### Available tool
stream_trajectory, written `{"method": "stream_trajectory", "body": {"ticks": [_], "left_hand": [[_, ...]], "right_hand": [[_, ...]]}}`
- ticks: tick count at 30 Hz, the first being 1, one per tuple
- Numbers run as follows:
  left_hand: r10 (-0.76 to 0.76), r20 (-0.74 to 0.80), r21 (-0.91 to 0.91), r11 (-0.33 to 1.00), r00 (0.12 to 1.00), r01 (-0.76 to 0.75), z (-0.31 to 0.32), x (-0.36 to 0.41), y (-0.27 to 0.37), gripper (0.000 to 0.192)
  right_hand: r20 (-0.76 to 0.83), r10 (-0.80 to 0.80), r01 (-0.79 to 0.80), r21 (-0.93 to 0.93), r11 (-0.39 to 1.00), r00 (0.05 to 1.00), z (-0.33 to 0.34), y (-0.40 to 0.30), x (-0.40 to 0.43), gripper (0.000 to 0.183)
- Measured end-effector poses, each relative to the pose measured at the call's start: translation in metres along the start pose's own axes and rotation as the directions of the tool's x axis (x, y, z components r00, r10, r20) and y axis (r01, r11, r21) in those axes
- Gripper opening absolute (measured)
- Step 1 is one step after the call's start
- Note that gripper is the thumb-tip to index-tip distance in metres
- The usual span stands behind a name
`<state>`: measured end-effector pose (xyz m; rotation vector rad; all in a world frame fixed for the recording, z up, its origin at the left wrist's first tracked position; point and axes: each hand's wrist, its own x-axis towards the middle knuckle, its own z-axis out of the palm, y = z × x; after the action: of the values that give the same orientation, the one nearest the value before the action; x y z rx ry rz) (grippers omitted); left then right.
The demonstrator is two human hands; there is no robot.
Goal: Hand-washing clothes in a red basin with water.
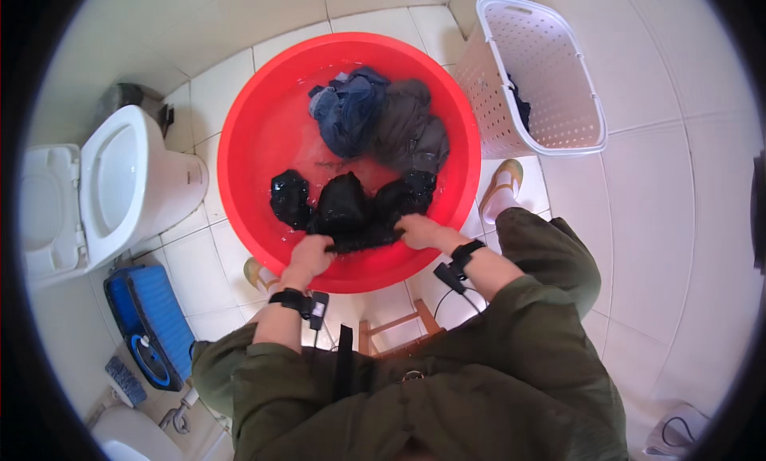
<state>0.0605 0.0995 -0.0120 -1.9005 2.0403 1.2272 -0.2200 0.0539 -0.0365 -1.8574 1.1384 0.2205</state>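
Note:
A large red plastic tub (269, 126) with water in it stands on the floor in front of me. Both my hands reach over its near rim. My left hand (312, 256) grips the near left edge of a soaked black garment (342, 206), and my right hand (419, 230) grips its right side. The cloth spreads between them, bulging up in wet, shiny lumps. Farther back in the tub lie a bunched blue denim garment (352, 114) and, against its right side, a dark grey garment (413, 129). My fingertips are partly hidden by the black cloth.
At the back right, a white perforated laundry basket (494, 96) holds a dark cloth (519, 105). To the left are a white toilet (143, 173), a blue mop bucket (158, 323) and a brush (125, 380). A wooden stool (392, 323) is beneath me.

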Motion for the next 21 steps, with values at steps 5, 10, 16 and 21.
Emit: {"method": "stream_trajectory", "body": {"ticks": [5, 10, 16, 21], "left_hand": [[0.385, -0.332, -0.224, 0.854, 0.861, -0.469, -0.135, -0.052, 0.074, 0.005], [0.361, -0.387, -0.337, 0.802, 0.849, -0.494, -0.236, -0.135, 0.146, 0.006], [0.449, -0.549, -0.119, 0.793, 0.705, -0.597, -0.306, -0.221, 0.193, 0.016], [0.473, -0.558, -0.408, 0.559, 0.682, -0.722, -0.32, -0.239, 0.226, 0.02]], "right_hand": [[-0.259, -0.22, 0.27, 0.177, 0.946, 0.94, -0.14, -0.105, -0.08, 0.021], [-0.411, -0.297, 0.373, 0.117, 0.921, 0.862, -0.216, -0.186, -0.164, 0.03], [-0.659, -0.289, 0.449, 0.083, 0.89, 0.694, -0.259, -0.255, -0.235, 0.038], [-0.76, -0.251, 0.65, 0.28, 0.706, 0.6, -0.274, -0.261, -0.246, 0.032]]}}
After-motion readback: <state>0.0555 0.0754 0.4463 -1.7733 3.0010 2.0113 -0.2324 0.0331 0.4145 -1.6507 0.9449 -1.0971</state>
